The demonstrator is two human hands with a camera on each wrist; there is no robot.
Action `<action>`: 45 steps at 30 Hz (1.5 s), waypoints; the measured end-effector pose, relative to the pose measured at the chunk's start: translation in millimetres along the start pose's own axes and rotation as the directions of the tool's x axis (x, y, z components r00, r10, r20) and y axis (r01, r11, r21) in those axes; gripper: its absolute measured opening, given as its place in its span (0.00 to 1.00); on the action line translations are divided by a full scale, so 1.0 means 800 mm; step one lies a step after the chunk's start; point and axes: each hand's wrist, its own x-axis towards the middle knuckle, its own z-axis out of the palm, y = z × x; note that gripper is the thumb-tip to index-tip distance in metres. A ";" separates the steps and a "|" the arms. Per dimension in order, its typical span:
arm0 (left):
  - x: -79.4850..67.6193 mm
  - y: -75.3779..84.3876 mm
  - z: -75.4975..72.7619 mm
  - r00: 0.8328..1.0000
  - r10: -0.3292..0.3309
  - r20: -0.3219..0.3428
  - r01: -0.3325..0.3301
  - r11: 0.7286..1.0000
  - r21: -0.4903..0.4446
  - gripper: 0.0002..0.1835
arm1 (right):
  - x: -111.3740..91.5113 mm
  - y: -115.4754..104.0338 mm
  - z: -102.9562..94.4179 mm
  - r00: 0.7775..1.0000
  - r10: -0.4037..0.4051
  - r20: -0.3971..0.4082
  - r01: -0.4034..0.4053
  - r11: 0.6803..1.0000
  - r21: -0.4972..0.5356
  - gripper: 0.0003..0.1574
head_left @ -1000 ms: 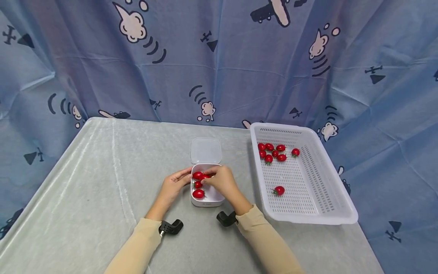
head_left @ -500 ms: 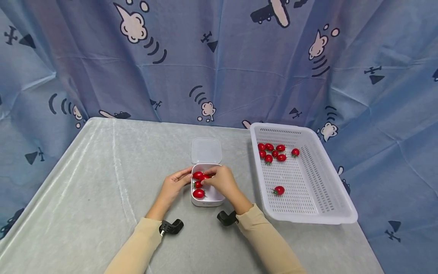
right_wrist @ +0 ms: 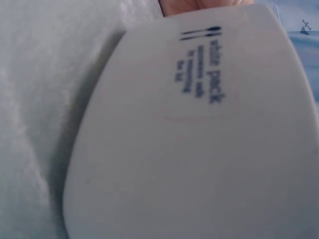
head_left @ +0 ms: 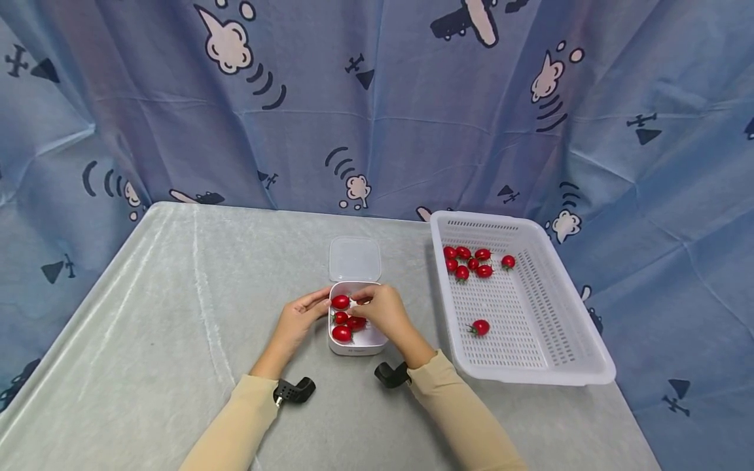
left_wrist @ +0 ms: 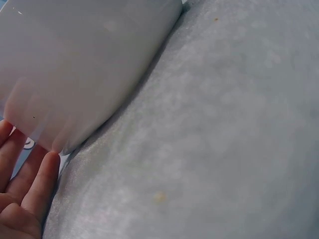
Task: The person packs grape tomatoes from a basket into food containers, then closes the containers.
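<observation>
A white lunch box [head_left: 357,350] stands on the cloth in the head view with several red cherry tomatoes inside. One cherry tomato [head_left: 356,323] lies below the right thumb, beside a smaller cherry tomato [head_left: 340,317]. My right hand [head_left: 381,313] reaches over the box's right rim; nothing shows between its parted thumb and forefinger. My left hand [head_left: 299,320] touches the box's left side, thumb near the rim. In the left wrist view, straight fingers [left_wrist: 42,185] rest along the box wall [left_wrist: 75,64]. Printed text marks the box wall [right_wrist: 149,149] in the right wrist view.
Behind the box lies a translucent square lid [head_left: 355,259]. To the right, a white perforated basket [head_left: 533,288] holds a cluster of cherry tomatoes [head_left: 463,273] at its far left and a lone cherry tomato [head_left: 480,327] nearer. A blue patterned curtain [head_left: 306,131] hangs behind the table.
The cherry tomato that was between my right fingertips has dropped nearer to the box's front, below the thumb. My right fingers let it go. My left hand stays at the box's side.
</observation>
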 end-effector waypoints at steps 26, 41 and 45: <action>-0.002 0.002 0.002 1.000 -0.004 -0.016 0.004 1.000 0.014 0.22 | -0.016 -0.046 -0.127 0.994 0.031 -0.105 0.004 0.950 0.312 0.18; -0.002 0.002 0.003 1.000 -0.016 -0.014 0.016 1.000 0.026 0.22 | -0.009 0.003 -0.204 0.979 0.138 -0.151 -0.064 0.908 0.414 0.31; -0.001 0.002 0.002 1.000 -0.012 -0.013 0.012 1.000 0.026 0.22 | -0.005 0.019 -0.216 0.968 0.151 -0.201 -0.057 0.910 0.410 0.31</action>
